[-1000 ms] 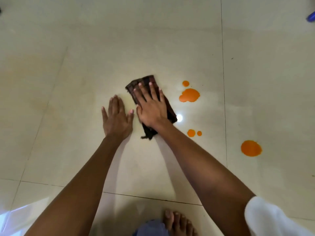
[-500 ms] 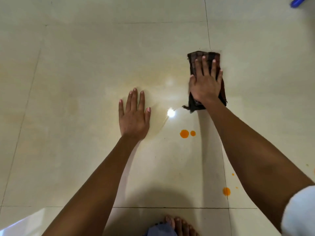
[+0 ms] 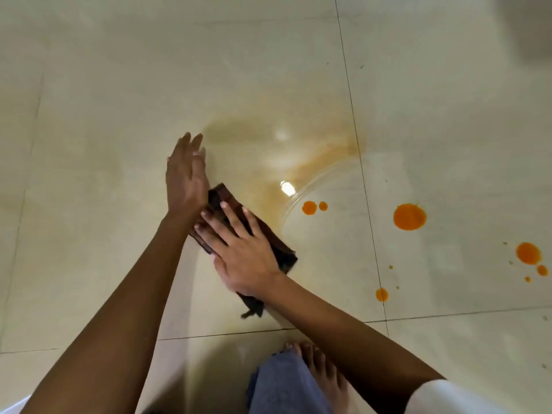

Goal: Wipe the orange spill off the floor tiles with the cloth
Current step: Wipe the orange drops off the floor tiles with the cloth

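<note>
Cloth [image 3: 277, 249], dark and folded, lies flat on the cream floor tiles [image 3: 104, 204] under the right hand [image 3: 242, 252], just past the nearest grout line. Nearest of all, at the bottom edge, a bare foot [image 3: 321, 369] stands on the tiles beside a blue-grey trouser leg [image 3: 283, 386], and a white sleeve [image 3: 442, 398] shows at the right arm. The right hand presses on the cloth with its fingers [image 3: 215, 225] spread flat and straight, not curled around anything; one frayed corner of the cloth sticks out below the wrist. The left hand [image 3: 186, 177] is blurred, just beyond the cloth's far end, fingers straight and together, holding nothing; I cannot tell whether it touches the floor or the cloth. To the right, orange drops sit unwiped: a small pair [image 3: 313, 207] near the cloth, a large round one [image 3: 409, 216] past the grout line, a little one [image 3: 381, 294] on that line, and a cluster [image 3: 529, 253] near the right edge. Farther out, a pale brownish smear [image 3: 322, 156] arcs across the glossy tile, with a wet curved edge and bright lamp reflections [image 3: 287, 187]. Beyond it the tiles run on, shiny and pale.
</note>
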